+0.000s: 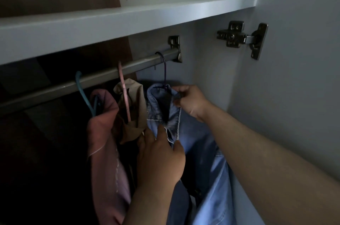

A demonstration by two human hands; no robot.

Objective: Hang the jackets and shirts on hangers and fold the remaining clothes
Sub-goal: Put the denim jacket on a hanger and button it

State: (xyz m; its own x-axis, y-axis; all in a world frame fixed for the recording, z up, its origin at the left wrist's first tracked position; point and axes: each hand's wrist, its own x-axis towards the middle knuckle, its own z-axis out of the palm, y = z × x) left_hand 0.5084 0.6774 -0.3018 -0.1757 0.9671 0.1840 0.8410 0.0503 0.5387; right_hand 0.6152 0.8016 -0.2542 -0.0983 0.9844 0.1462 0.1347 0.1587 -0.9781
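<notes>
While the denim jacket (199, 138) hangs on its purple hanger (164, 67) at frame centre, my right hand (190, 102) pinches the collar (156, 96) and my left hand (161, 156) grips the front edge (174, 127), probably squaring it before release.

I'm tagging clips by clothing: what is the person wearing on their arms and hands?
Nothing visible. The left hand and right hand are bare, with no gloves, rings or watch showing; the left forearm and right forearm are uncovered, no sleeve in frame.
</notes>
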